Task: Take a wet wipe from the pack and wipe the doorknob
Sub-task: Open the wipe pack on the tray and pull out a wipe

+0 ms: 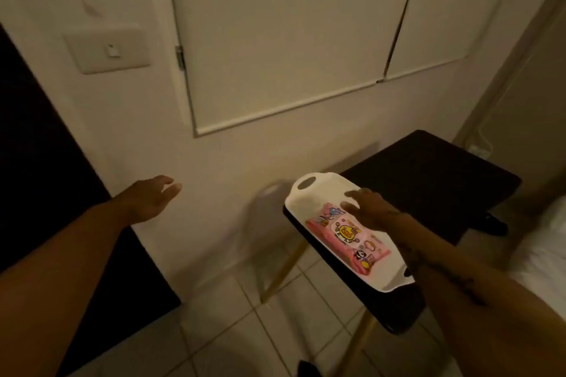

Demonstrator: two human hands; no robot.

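Observation:
A pink wet wipe pack (346, 236) with cartoon pictures lies flat in a white tray (312, 193) on a dark table. My right hand (372, 208) hovers over the pack's far end with fingers spread, holding nothing; I cannot tell whether it touches the pack. My left hand (153, 197) floats open in front of the wall, well left of the tray, empty. No doorknob is in view.
The dark table (428, 180) with pale wooden legs stands against the cream wall. A light switch (107, 50) sits at upper left, a dark door panel (36, 162) at far left. White cabinet doors (275, 40) hang above. A white bed edge (545, 242) lies right. Tiled floor below.

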